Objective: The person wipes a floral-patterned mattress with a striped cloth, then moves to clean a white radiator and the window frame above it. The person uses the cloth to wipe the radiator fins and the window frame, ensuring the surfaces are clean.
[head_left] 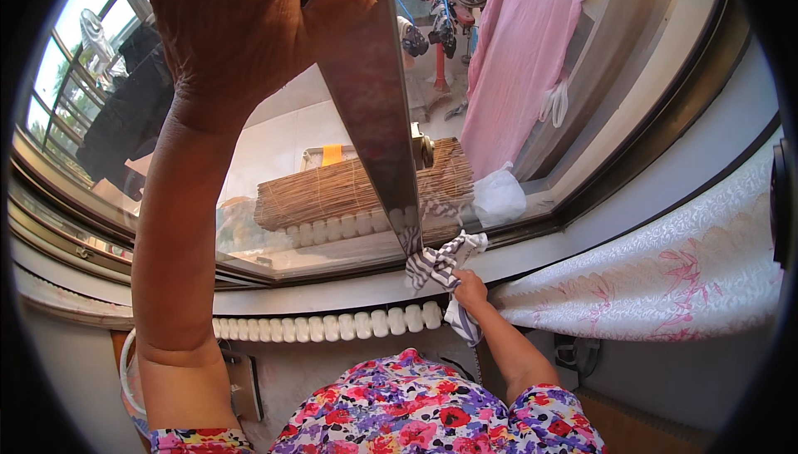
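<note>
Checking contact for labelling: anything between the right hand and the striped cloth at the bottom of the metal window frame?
Nothing visible. The right hand grips the striped cloth directly, pressing it where the metal frame bar meets the sill. The left hand holds the bar higher up, well apart from the cloth.

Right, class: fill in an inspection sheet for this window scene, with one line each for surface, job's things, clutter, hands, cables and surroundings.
Surface: window sill below the glass, running left to right.
Job's things: metal window frame bar; striped cloth bunched at the bar's lower end.
Clutter: rolled bamboo mat and white bag beyond the glass.
Hands: left hand grips the bar high up; right hand holds the cloth at the sill.
Cables: nothing seen.
Surroundings: pink garment and dark clothes hanging outside; white ribbed radiator under the sill; patterned curtain at right.
</note>
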Motion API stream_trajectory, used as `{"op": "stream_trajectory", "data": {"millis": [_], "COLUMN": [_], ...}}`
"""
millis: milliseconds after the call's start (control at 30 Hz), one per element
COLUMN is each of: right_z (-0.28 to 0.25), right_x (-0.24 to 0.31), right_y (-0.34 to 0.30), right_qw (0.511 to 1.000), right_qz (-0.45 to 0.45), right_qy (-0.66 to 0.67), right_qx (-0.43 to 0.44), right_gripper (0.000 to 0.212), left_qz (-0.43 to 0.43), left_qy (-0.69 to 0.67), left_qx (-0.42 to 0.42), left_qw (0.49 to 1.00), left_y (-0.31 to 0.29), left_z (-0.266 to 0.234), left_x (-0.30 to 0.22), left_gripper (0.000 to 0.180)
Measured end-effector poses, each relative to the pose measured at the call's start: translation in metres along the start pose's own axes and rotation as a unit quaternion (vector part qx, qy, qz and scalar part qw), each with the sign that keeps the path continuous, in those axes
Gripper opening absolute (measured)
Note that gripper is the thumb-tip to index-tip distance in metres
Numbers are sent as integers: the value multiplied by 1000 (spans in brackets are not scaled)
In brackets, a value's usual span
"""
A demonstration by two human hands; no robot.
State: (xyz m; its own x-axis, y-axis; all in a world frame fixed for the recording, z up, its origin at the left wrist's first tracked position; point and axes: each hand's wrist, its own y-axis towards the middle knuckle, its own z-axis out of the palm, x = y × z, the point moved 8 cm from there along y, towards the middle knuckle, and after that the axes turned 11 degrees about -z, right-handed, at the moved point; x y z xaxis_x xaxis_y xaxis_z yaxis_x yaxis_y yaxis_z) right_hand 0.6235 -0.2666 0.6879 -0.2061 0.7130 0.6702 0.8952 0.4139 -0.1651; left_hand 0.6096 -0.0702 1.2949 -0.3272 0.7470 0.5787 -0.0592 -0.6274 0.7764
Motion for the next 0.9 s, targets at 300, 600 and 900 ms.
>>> {"op": "stream_trajectory", "data": {"millis": [300,600,900], "right_z": [-88,-190,-168], "right_x": [147,252,338], "right_y": [-45,-100,-90], "right_qw": [956,886,719], "right_qz": [-282,-386,-376], "right_qy": [78,232,580], "right_qx": [-22,-113,-73], "right_gripper": [43,41,39], "left_qz": [-118,-213,-682], "left_qy": [-93,-512,-695], "left_qx": [40,418,175], "left_qw": [988,720,-144], "left_y": [-3,-112,-235], "left_z": [2,-110,-185], "left_x": [-7,-80,-71], "left_gripper": [74,86,109]}}
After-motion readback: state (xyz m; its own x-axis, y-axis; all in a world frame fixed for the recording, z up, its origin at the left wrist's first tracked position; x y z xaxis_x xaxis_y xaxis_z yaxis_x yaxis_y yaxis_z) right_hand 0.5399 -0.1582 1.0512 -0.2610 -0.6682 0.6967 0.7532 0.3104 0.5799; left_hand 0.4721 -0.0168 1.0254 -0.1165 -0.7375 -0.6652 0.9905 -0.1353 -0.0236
